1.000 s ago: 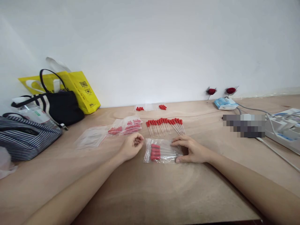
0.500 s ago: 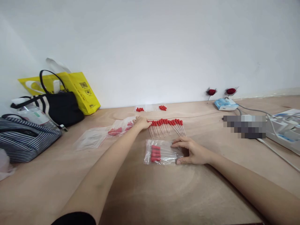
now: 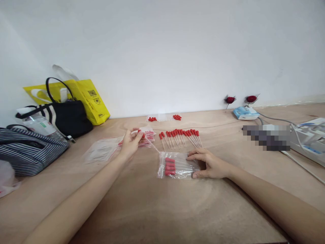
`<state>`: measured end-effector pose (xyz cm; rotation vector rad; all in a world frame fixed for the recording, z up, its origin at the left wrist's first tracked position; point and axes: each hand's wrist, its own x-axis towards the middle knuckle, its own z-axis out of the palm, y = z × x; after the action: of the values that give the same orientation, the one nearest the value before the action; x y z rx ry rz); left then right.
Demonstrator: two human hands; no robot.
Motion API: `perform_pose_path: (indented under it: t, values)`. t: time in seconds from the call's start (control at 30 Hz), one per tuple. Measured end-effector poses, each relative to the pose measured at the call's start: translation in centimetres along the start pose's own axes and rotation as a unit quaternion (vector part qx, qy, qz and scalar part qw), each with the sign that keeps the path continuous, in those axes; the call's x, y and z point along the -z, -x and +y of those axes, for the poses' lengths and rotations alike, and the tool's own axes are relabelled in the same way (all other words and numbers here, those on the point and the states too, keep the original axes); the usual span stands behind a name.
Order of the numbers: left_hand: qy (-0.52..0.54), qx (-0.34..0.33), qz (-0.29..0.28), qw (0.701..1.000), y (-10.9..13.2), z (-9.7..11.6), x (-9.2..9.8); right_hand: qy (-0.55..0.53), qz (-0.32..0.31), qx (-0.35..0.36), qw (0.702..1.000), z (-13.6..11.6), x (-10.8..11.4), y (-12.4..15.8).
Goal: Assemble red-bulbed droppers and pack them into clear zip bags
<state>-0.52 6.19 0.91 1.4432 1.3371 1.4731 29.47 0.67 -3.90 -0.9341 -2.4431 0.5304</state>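
Observation:
My left hand (image 3: pixel 131 141) pinches a dropper by its red rubber bulb (image 3: pixel 141 134). The dropper's thin clear tube slants down to the right, its tip close to the left end of a clear zip bag (image 3: pixel 184 164). Several red-bulbed droppers lie side by side in that bag, bulbs towards the left. At the bag's right end, my right hand (image 3: pixel 209 163) grips it with curved fingers above and the thumb below. Behind the bag, a row of loose droppers (image 3: pixel 179 135) rests on the table, bulbs pointing away from me.
Filled bags of droppers (image 3: pixel 149 135) and flat zip bags (image 3: pixel 103 149) lie left. More bagged red bulbs (image 3: pixel 177 117) sit by the wall. A striped pouch (image 3: pixel 33 150), black bag (image 3: pixel 72 118) and yellow bag (image 3: pixel 95 101) stand far left. A tissue pack (image 3: pixel 245 113) and cables (image 3: pixel 302 166) are right.
My left hand has drawn back leftward from the loose row with one dropper in its fingers, and the tube now points at the bag. My right hand stays on the bag.

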Motion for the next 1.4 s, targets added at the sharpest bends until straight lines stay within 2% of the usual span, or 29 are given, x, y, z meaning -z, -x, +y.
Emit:
perform_pose_path:
  t: [0.07,0.17,0.47,0.67,0.83,0.93,1.07,1.13,1.2,1.4]
  values:
    - [0.069,-0.005,0.014,0.997,1.9,-0.8,1.3,-0.003,-0.005,0.000,1.000,0.1,0.0,0.0]
    - [0.112,-0.007,0.036,0.993,3.5,-1.9,1.9,-0.006,-0.008,-0.001,1.000,0.2,-0.1,0.1]
    - [0.109,-0.027,0.022,0.993,4.7,-2.4,0.0,-0.003,-0.007,-0.003,1.000,0.1,0.0,0.1]
    - [0.037,0.037,-0.053,0.997,5.7,-2.2,-0.5,-0.003,-0.008,0.000,1.000,0.1,0.0,0.1]
    - [-0.029,0.096,-0.121,0.988,6.3,-1.4,-1.1,-0.003,-0.005,-0.001,1.000,0.0,0.0,0.0]
    - [0.003,0.120,-0.142,0.983,6.4,-1.0,-1.5,-0.002,-0.004,0.000,1.000,0.0,0.0,0.0]
    - [0.113,0.212,-0.167,0.956,6.3,-0.8,-2.0,0.001,-0.003,0.004,1.000,-0.1,0.0,-0.1]
    - [0.125,0.230,-0.177,0.949,6.1,-0.9,-2.2,0.001,-0.004,0.004,1.000,-0.1,0.0,-0.1]
    - [0.102,0.213,-0.192,0.952,5.9,-1.0,-2.2,-0.001,-0.004,0.003,1.000,0.0,0.0,-0.1]
    - [-0.053,0.109,-0.231,0.965,5.1,-1.5,-1.6,-0.004,0.003,0.005,1.000,0.0,-0.1,0.0]
